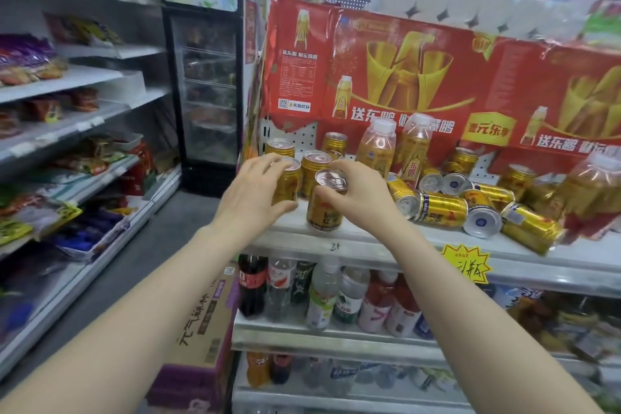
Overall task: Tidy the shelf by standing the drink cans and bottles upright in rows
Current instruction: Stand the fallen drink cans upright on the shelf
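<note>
Gold drink cans stand upright at the left end of the white shelf. My left hand wraps around one upright gold can in the front row. My right hand grips the top of another upright gold can beside it, near the shelf's front edge. Behind them stand more upright cans and two yellow drink bottles. To the right, several gold cans lie on their sides in a heap, along with a bottle pack.
A red promotional carton backs the shelf. Lower shelves hold assorted bottles. A yellow price tag hangs on the shelf edge. A glass-door fridge stands behind on the left, snack shelves line the aisle, and a cardboard box sits on the floor.
</note>
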`<action>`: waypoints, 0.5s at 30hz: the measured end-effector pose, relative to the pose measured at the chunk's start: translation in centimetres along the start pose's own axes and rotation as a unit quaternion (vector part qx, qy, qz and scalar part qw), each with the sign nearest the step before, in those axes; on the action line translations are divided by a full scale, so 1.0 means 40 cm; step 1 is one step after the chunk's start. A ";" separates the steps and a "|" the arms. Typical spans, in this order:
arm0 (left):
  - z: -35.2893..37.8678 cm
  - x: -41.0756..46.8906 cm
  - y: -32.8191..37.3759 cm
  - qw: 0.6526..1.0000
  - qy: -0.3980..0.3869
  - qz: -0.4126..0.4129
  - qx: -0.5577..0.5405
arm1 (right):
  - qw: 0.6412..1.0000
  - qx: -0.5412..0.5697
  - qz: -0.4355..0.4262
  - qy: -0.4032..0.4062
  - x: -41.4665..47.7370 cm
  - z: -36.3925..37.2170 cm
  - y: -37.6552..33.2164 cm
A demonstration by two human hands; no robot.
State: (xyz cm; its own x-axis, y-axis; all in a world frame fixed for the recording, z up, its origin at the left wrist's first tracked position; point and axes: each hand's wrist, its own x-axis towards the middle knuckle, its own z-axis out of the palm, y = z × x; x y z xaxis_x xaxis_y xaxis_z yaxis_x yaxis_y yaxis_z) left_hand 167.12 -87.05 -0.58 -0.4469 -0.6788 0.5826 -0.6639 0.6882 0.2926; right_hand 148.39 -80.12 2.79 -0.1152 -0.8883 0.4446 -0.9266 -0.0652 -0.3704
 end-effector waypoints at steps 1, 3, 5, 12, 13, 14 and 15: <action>0.001 0.005 -0.016 1.000 -0.011 -0.003 0.017 | 1.000 -0.001 0.005 0.003 0.010 0.008 0.002; 0.005 0.011 -0.037 0.999 -0.039 -0.001 0.034 | 1.000 0.006 0.012 0.008 0.031 0.025 0.004; 0.008 0.013 -0.044 0.998 -0.046 0.011 0.044 | 1.000 -0.002 0.013 0.005 0.053 0.046 0.007; 0.017 0.013 -0.057 0.997 -0.032 0.027 0.058 | 0.999 -0.029 0.016 0.017 0.084 0.094 0.031; 0.018 0.014 -0.058 0.998 -0.030 0.027 0.056 | 0.999 -0.031 0.013 0.019 0.083 0.097 0.033; 0.019 0.015 -0.058 0.998 -0.027 0.028 0.056 | 0.999 -0.032 0.010 0.020 0.081 0.097 0.035; 0.020 0.015 -0.057 0.998 -0.024 0.028 0.055 | 0.999 -0.034 0.006 0.020 0.078 0.096 0.036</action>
State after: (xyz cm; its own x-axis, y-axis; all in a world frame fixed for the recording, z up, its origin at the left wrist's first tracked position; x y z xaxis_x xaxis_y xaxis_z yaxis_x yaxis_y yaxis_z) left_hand 167.88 -89.25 -1.50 -0.5124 -0.6533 0.5574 -0.6978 0.6951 0.1731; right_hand 148.06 -84.71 0.51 -0.1388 -0.8697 0.4737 -0.9472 -0.0229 -0.3197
